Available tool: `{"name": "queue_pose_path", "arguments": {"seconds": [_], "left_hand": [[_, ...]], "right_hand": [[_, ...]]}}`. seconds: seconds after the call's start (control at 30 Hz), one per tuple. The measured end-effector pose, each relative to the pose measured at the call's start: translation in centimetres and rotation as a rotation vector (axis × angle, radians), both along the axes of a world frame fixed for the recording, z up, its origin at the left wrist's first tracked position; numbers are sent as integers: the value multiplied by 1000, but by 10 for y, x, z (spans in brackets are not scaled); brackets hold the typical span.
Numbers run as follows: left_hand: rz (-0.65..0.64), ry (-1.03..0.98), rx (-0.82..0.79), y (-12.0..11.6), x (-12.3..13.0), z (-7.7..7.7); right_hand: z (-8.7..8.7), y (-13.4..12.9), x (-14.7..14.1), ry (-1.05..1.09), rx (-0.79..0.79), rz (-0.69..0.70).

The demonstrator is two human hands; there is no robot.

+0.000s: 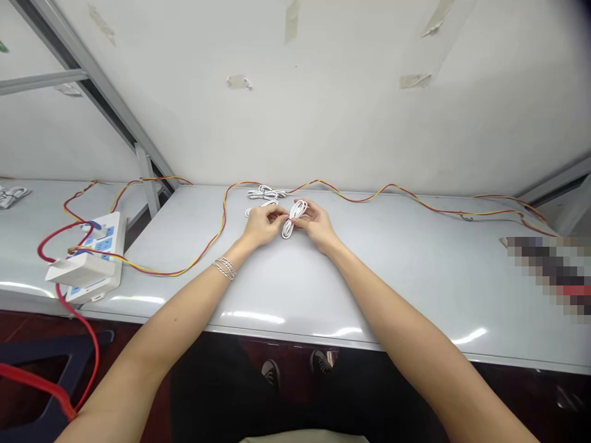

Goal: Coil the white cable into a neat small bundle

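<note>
A coiled white cable is gathered into a narrow looped bundle above the grey tabletop, between my two hands. My right hand grips the bundle from the right, with its thumb across the front. From the left, my left hand pinches at the middle of the same bundle, where a tie may sit; that detail is too small to make out. Just behind my left hand lies another white cable bundle at the back of the table. More white cable loops show partly behind my left fingers.
Red and yellow twisted wires run along the table's back edge by the white wall. At left, a white power strip holds a large plug adapter with a red cord. Another white cable bundle lies far left. A pixelated patch covers the right side.
</note>
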State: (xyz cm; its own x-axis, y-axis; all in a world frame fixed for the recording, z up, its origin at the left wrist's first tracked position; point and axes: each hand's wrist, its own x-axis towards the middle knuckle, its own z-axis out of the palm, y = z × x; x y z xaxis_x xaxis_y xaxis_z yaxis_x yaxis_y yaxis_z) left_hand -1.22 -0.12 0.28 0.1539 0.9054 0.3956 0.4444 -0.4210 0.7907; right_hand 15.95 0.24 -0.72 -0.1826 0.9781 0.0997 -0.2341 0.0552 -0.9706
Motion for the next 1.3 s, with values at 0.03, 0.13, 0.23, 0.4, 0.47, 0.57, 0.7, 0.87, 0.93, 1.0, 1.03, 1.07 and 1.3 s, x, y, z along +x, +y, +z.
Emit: {"name": "queue_pose_path", "arguments": {"seconds": [0.03,0.13,0.23,0.4,0.47,0.57,0.7,0.87,0.93,1.0,1.03,1.07,1.3], "left_hand": [[4,-19,-21,0,0,0],[15,-69,-75,2,1,-1],[16,-112,-121,5,1,-3],[23,-307,-287,8,3,-4],[33,-357,-351,8,4,-3],[43,-384,-393,6,4,1],[47,-398,-428,3,4,7],[43,-417,-484,0,3,13],[47,-430,-516,-1,2,13],[45,-444,-540,-1,2,13],[40,-456,-542,-1,2,13],[29,-468,-533,-1,2,12],[-76,-427,-362,4,1,0]], "right_hand": [[-1,0,0,-10,20,-3],[-6,-1,-2,-50,108,-27],[-7,-3,-5,-113,212,-79],[-3,-8,-9,-194,305,-165],[-2,-9,-10,-206,338,-169],[-1,-11,-11,-217,394,-174],[-1,-13,-11,-263,459,-188],[-2,-13,-11,-329,578,-222],[-3,-12,-11,-322,630,-234],[-4,-10,-11,-312,630,-239],[-5,-9,-11,-303,610,-239],[-6,-8,-11,-287,579,-234],[-13,4,-8,26,226,-133]]}}
